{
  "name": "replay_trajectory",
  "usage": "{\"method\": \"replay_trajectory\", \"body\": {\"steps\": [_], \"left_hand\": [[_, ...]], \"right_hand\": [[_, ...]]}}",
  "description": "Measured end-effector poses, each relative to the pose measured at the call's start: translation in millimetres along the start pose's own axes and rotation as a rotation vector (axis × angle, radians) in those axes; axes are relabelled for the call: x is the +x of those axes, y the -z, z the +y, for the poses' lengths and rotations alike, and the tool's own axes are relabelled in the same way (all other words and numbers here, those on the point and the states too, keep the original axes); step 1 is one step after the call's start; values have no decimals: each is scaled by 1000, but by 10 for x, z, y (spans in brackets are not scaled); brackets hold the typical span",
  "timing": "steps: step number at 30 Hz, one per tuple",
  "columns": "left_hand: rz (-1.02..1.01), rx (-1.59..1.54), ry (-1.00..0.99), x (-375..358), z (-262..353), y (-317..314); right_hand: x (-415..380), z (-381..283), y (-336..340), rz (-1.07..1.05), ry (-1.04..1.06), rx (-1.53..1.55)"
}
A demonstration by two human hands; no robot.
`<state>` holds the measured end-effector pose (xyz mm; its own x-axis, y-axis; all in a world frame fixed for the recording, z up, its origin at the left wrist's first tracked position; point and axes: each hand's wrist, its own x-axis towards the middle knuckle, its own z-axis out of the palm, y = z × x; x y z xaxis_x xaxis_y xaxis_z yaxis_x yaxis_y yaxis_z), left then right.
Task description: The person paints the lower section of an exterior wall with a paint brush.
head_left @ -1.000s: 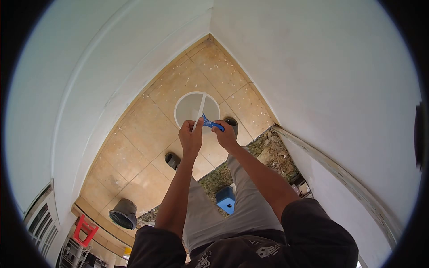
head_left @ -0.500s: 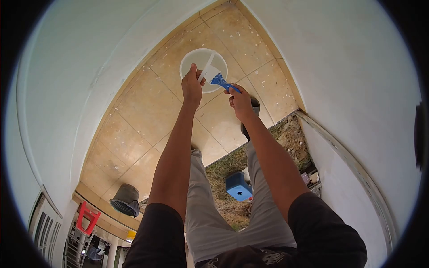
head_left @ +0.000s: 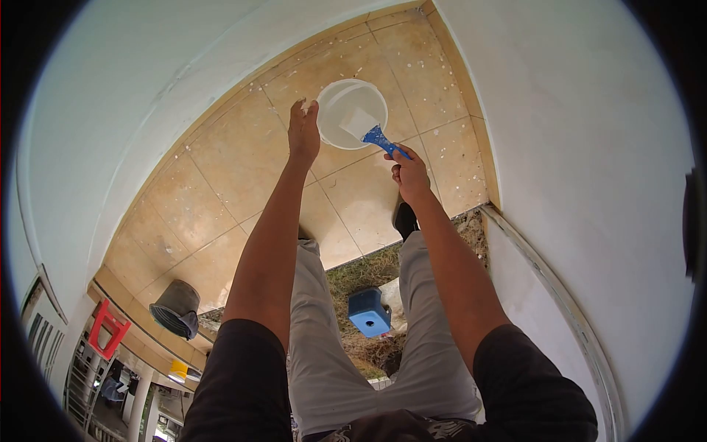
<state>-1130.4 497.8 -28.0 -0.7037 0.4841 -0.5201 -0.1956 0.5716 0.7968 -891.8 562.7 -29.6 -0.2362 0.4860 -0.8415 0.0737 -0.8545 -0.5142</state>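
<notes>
A round white bucket (head_left: 333,135) stands on the tiled floor, with a pale strip across its far inner side. My right hand (head_left: 411,171) is closed round the blue handle of a paint-spotted scraper (head_left: 376,137), whose wide pale blade lies over the bucket's opening. Just left of the bucket's rim is my left hand (head_left: 303,134), its thumb and fingers apart, with no tool in it. Small whitish smears show at its fingertips.
White walls (head_left: 574,110) rise on both sides of the tiles. A dark bucket (head_left: 175,308) and a red stool (head_left: 109,329) are at the lower left. A blue stool (head_left: 369,312) stands on rough ground between my legs. White flecks dot the floor.
My left hand has let go of the white strip and moved left, away from the bucket. The strip now lies at the bucket's far side. The view has shifted, and the scraper remains in my right hand.
</notes>
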Motion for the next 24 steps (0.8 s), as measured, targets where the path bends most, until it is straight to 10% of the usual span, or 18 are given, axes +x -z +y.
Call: {"method": "replay_trajectory", "body": {"steps": [6,13,24], "left_hand": [[66,201,121,-762,-686,959],[270,404,573,-3803,-1977,1875],[262,481,953,-6504,-2465,798]], "right_hand": [[99,-99,112,-12,-58,-49],[133,-192,302,-64,-209,-112],[321,-283,322,-93,-202,-115]]}}
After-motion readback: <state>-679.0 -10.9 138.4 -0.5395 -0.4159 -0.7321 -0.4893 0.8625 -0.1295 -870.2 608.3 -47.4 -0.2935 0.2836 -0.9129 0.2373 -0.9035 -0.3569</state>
